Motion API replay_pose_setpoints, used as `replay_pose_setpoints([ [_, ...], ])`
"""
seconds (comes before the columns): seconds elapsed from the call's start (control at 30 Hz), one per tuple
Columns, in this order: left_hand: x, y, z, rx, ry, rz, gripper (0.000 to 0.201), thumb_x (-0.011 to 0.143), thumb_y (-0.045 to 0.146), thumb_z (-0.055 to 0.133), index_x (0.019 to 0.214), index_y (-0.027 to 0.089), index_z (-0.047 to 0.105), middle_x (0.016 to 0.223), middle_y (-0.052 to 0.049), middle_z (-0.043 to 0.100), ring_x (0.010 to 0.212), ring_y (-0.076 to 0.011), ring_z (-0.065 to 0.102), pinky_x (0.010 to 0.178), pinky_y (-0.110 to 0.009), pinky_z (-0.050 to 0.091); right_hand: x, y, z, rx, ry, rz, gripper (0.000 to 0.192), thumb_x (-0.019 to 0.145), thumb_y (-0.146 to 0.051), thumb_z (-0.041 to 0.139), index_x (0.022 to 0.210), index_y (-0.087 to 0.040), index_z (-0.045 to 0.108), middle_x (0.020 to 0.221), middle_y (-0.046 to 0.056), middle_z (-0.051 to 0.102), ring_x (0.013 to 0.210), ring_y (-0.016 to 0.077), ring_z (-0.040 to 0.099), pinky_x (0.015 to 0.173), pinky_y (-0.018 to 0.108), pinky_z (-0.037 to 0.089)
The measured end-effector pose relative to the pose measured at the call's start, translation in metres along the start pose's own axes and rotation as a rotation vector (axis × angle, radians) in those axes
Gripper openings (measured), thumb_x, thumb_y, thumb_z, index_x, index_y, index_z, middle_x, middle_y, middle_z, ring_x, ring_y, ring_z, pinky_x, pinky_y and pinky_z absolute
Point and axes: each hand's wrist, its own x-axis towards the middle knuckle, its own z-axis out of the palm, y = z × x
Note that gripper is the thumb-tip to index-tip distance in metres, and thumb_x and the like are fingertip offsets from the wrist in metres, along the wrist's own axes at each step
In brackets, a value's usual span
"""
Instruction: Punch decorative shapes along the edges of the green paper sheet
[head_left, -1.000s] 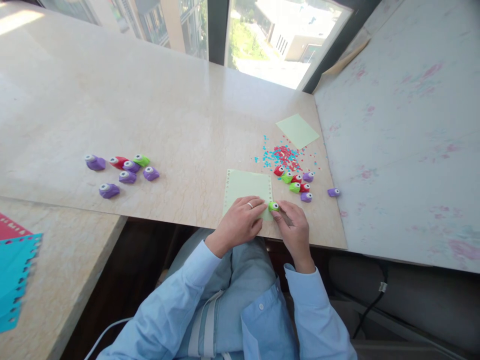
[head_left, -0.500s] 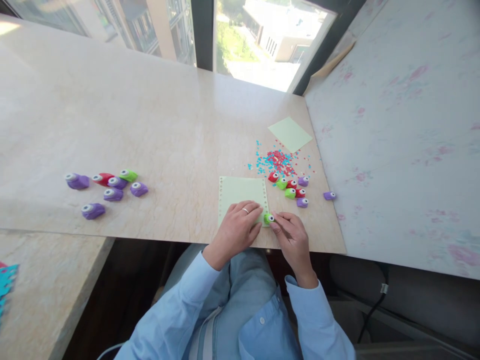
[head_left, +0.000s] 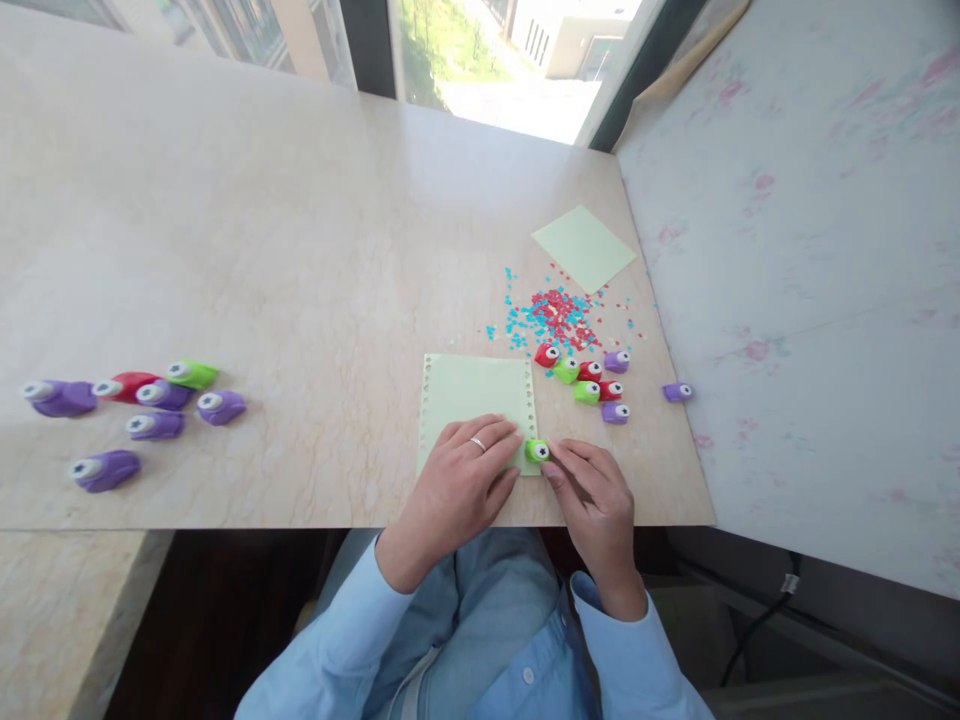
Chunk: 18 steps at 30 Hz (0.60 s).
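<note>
A pale green sheet of paper [head_left: 474, 385] lies near the table's front edge, with rows of small punched holes along its left and right sides. My left hand [head_left: 469, 470] rests flat on its lower part, fingers stretched out, a ring on one finger. At the sheet's lower right edge sits a small green craft punch [head_left: 537, 450] with a white top and a dark star mark. My right hand [head_left: 596, 495] pinches this punch from the right between thumb and fingers. The fingers partly cover its right end.
Several red, green and purple punches [head_left: 589, 371] stand beyond my right hand, one purple punch [head_left: 677, 392] by the floral wall panel. Red and blue paper bits [head_left: 559, 318] lie scattered behind, near another green sheet [head_left: 583, 248]. More punches [head_left: 155, 425] stand at the left.
The head view has tilted down and come closer, so things appear shifted. My left hand stays on the sheet, and my right hand keeps the green punch at its right edge.
</note>
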Motion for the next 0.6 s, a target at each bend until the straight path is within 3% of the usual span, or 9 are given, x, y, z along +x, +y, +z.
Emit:
replay_pose_setpoints([
  [0.33,0.0,0.001,-0.003,-0.044,0.001,-0.015,0.035,0.096,0.024,0.055,0.131,0.02,0.058,0.13,-0.01,0.066,0.127,-0.0253,0.055,0.101,-0.043,0.046,0.004,-0.004,0.01,-0.108,0.04,0.08,0.026,0.096,-0.027,0.061,0.12,-0.025,0.071,0.091,0.007,0.067,0.084,0.0204,0.062,0.076,0.037,0.054],
  [0.6,0.001,0.003,-0.004,-0.033,0.015,-0.01,0.036,0.096,0.021,0.056,0.132,0.017,0.056,0.13,-0.009,0.065,0.126,-0.0241,0.055,0.101,-0.041,0.045,0.005,-0.006,0.008,-0.104,0.001,0.055,0.028,0.095,-0.021,0.061,0.122,-0.024,0.069,0.091,0.006,0.065,0.084,0.02,0.061,0.076,0.036,0.053],
])
